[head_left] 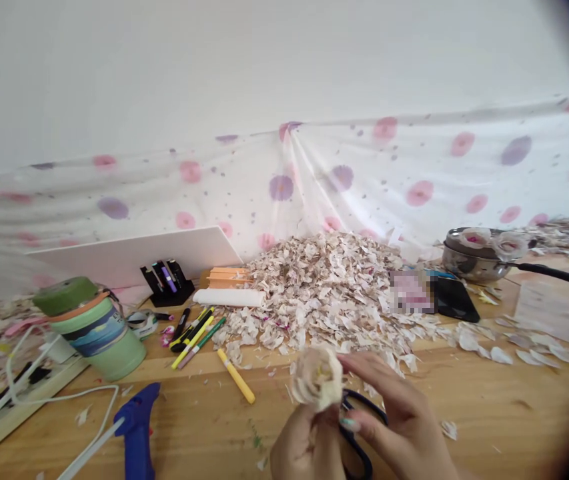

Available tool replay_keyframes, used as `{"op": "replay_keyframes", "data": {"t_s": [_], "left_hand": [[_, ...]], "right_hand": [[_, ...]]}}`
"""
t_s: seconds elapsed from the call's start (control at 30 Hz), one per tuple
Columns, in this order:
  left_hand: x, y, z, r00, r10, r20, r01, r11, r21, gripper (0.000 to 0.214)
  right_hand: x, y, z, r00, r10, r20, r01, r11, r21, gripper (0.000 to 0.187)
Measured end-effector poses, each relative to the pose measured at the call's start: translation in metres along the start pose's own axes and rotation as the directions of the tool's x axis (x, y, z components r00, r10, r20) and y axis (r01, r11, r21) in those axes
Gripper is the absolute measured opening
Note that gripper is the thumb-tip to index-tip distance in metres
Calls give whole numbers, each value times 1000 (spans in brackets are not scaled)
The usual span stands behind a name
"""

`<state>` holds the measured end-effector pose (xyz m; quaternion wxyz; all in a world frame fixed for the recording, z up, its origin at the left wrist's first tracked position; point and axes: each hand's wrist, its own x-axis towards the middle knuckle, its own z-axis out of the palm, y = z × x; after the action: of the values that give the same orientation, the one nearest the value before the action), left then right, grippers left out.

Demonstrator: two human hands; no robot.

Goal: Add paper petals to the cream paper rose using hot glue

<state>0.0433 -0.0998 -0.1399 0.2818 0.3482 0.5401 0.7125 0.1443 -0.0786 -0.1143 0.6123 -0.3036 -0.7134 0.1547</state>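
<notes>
A cream-white artificial flower (317,377) with layered petals and a yellowish centre stands upright in my left hand (309,443), whose fingers are closed round its base. On its right side is my right hand (399,413), with index finger and thumb apart. The index fingertip meets the edge of the petals, and the thumb lies lower, near the base. Behind and below my hands, dark-handled scissors (361,460) lie on the wooden table (204,433), partly hidden by my fingers.
A large heap of dried petals (319,287) fills the back. At left are a green tumbler (99,333), a blue glue gun (137,430), a power strip (24,407) and several markers (194,337). A metal pan (474,260) with two flowers and a black phone (457,300) sit at right.
</notes>
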Motion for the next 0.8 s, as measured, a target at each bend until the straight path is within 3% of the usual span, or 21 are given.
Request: {"op": "replay_keyframes", "data": {"t_s": [0.07,0.1,0.2,0.37,0.57,0.7,0.8], "left_hand": [[8,12,-2,977,-207,55,214,951,-224,30],[12,17,-3,963,-251,98,269,912,-308,34],[21,25,-6,919,-325,222,392,810,-436,36],[24,22,-10,782,-398,480,616,613,-494,29],[25,15,-10,690,-369,623,704,540,-461,26],[25,8,-11,628,-341,699,745,522,-414,27],[25,4,-13,608,-341,717,745,558,-366,30]], "right_hand": [[-3,2,-1,996,78,-37,-75,995,72,18],[-5,3,-2,990,132,-55,-125,985,119,15],[-9,6,-5,956,282,-80,-257,936,240,35],[-6,11,-6,850,523,69,-518,804,292,48],[4,14,-1,870,484,91,-489,830,267,39],[7,16,1,803,570,175,-596,750,286,28],[8,18,1,775,569,275,-632,687,360,22]]}}
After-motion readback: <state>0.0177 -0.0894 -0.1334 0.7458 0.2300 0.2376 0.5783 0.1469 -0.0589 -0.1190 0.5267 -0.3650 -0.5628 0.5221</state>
